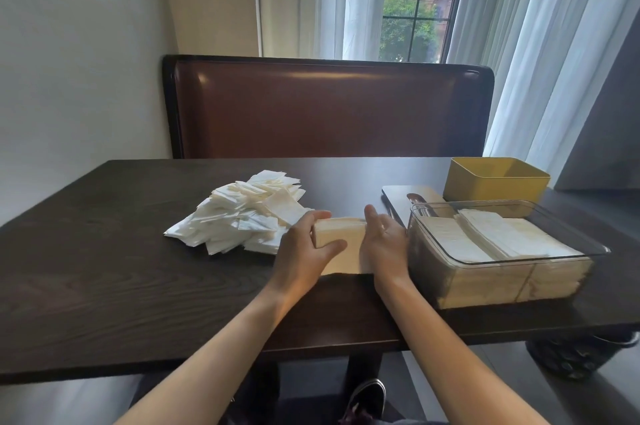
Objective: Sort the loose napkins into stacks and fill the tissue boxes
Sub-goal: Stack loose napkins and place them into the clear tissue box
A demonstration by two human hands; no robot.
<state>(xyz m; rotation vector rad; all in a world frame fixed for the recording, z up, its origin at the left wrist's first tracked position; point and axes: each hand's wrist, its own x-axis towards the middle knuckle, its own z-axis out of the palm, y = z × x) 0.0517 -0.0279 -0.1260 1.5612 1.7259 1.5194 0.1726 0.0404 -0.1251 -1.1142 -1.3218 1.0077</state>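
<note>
A squared-up stack of white napkins [341,241] stands on the dark table between my two hands. My left hand [304,244] grips its left end, fingers over the far edge and thumb on the near side. My right hand [382,241] presses flat and straight against the stack's right side. A loose heap of white napkins [242,213] lies just left of the stack. On the right, a clear plastic tissue box [426,251] holds two napkin stacks side by side. Behind it stands a yellow box [495,185], its inside hidden.
A grey flat lid [398,196] with a slot lies between the yellow box and the clear box. The dark wooden table [121,269] has a brown padded bench [325,109] behind it. A black basket [575,359] sits on the floor at right.
</note>
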